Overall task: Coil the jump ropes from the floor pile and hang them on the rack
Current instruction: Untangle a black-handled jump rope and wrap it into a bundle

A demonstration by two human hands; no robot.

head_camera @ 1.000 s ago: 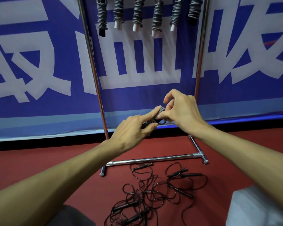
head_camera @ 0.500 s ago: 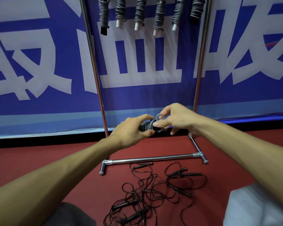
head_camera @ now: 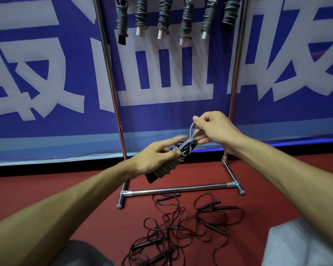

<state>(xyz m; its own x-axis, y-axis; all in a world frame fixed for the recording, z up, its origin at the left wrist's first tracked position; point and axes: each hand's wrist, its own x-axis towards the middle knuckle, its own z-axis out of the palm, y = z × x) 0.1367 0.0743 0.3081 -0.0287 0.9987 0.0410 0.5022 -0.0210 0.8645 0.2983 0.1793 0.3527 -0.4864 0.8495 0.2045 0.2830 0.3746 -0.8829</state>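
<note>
Now, large white characters are seen on the blue banner (head_camera: 46, 73) behind the grip, cropped at the edges and not readable in full.

The coiled jump rope (head_camera: 165, 167) is gripped by the left hand (head_camera: 156, 158). Thumb and lower fingers are curled round the grey windings, the forefinger is stretched out and blurred, and a black handle end is shown poking out below that hand. Just up and right of that grip, a grey loop (head_camera: 190, 131) of the same rope is pinched between thumb and fingers of the right hand (head_camera: 213, 129).

Against half a second ago, the right hand has been lifted up and to the right. The loop has been drawn out longer, and the bundle has been tipped so that its handle end is shown.

Above the grip, six coiled ropes (head_camera: 163, 18) are hung along the top of the chrome rack (head_camera: 112, 77), its posts stood either side behind the hands. Below the grip, a tangled pile of black ropes (head_camera: 181, 227) is left on the red floor (head_camera: 46, 189), just in front of the rack's base bar.
</note>
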